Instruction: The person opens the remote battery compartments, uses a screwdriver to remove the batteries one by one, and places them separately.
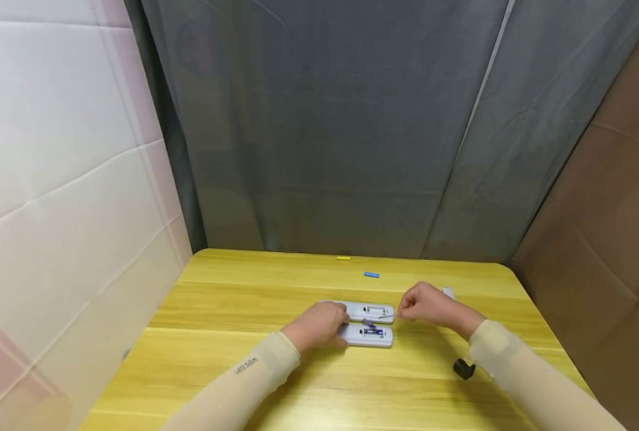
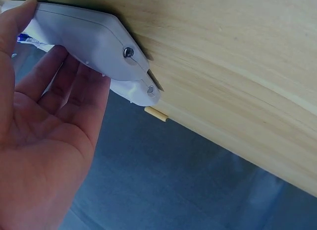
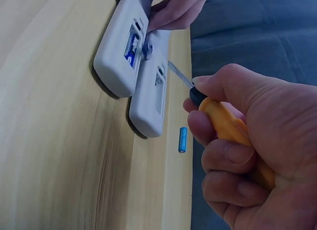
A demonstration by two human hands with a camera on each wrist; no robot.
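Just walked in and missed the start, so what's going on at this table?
A person works on two white remote-like devices lying side by side on the yellow table. The left hand rests on their left ends. The right hand grips an orange-handled screwdriver, its tip at the farther device. The nearer device lies open with a battery inside. A blue battery and a yellow one lie loose beyond.

Orange-handled screwdriver, white remotes, yellow table
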